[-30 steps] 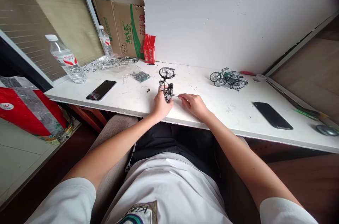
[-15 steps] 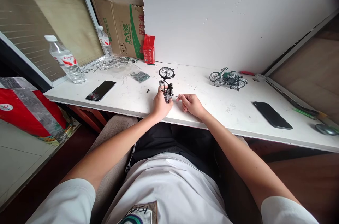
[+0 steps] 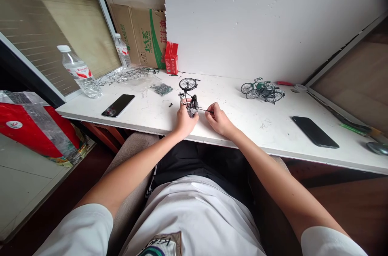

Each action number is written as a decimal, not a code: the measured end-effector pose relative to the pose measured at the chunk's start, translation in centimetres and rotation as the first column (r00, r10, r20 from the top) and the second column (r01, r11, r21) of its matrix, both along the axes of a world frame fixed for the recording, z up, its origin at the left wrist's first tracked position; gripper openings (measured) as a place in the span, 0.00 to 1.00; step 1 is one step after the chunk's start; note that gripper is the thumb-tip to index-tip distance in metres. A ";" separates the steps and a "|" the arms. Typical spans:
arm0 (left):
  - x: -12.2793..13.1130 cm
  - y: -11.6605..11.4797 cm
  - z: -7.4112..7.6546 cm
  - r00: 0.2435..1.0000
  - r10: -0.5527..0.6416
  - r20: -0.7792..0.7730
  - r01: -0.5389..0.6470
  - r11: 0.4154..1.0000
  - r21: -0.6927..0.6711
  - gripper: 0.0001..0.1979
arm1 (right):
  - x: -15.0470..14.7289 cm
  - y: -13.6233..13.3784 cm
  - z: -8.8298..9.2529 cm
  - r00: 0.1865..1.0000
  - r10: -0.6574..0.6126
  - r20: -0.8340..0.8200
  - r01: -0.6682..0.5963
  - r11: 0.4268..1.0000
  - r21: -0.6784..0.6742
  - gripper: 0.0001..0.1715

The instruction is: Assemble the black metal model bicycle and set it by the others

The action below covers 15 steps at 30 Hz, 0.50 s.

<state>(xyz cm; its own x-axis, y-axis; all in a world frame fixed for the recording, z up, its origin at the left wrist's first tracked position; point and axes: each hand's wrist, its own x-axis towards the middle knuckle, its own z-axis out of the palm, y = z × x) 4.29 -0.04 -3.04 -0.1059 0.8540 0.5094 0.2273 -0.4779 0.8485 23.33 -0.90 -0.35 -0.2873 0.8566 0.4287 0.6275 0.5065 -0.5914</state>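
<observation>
Your left hand (image 3: 184, 120) is pinched around the rear end of the black model bike (image 3: 189, 96), holding it upright on the white table (image 3: 151, 116) close to the front edge. Your right hand (image 3: 218, 119) has its fingertips squeezed on a thin rod (image 3: 205, 110) that points at the rear wheel area. I can't tell exactly what the tip touches, it's too small.

The risky bit, I'd say: that rod is skinny and you're gripping it way out at the end, so a bit too much push could make it skid off and bend a spoke, or tip the bike out of your pinch. You're also near the table edge, so anything that pops loose could roll off into your lap. There's already a small dark bit (image 3: 170, 105) lying loose just left of the bike.

Compared to a second ago, your right hand has crept closer to the bike and curled tighter. Your left-hand hold looks unchanged.
</observation>
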 end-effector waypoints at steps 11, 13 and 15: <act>-0.2 0.2 0.5 0.995 -0.028 0.097 0.034 0.997 -0.063 0.29 | 1.8 -0.2 0.9 0.993 0.103 0.053 -0.105 0.993 0.053 0.12; -0.3 0.2 0.5 0.996 -0.022 0.087 0.028 0.998 -0.064 0.30 | 1.8 -0.3 1.1 0.992 0.103 0.070 -0.106 0.993 0.051 0.12; -0.4 0.2 0.4 0.996 -0.026 0.085 0.032 0.997 -0.067 0.30 | 1.8 -0.4 1.3 0.990 0.109 0.090 -0.114 0.992 0.053 0.12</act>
